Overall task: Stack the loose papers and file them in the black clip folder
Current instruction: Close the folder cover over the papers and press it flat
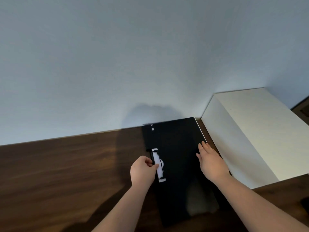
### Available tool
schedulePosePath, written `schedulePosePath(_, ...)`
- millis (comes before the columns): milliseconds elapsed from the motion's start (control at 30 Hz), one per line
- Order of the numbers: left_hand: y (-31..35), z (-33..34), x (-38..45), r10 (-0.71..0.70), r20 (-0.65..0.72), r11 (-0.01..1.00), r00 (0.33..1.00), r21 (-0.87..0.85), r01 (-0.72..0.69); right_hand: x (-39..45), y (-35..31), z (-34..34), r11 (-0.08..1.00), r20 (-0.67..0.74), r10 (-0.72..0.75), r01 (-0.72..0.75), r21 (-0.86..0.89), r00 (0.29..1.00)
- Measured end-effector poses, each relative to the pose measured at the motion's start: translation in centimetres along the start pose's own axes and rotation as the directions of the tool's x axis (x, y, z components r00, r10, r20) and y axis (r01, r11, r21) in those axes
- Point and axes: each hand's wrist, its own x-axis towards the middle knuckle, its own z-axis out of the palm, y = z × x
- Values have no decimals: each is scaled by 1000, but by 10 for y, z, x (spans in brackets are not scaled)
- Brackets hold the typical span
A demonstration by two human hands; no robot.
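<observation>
One black folder [178, 164] lies closed on the brown table [66, 164], long axis running away from the person, far end at the wall. Its single white clip [158, 164] sits on the left edge. The left hand [143, 170] pinches the clip; the right hand [211, 162] rests flat, fingers extended, on the right edge. A thin white paper edge [200, 131] shows beneath. One white box [257, 134] stands to the right.
</observation>
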Motion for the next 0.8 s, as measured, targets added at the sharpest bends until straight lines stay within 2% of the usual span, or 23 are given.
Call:
schedulePosePath(367,9,17,2,58,0,998,998,0,-58,1,16,4,998,-70,40,-37,42,997)
schedulePosePath(567,10,18,2,81,-3,996,997,40,-81,1,14,7,999,-108,46,-46,-2,993)
schedulePosePath(800,11,12,-6,114,36,990,993,78,-116,-4,17,-1,1000,-65,21,-21,7,998)
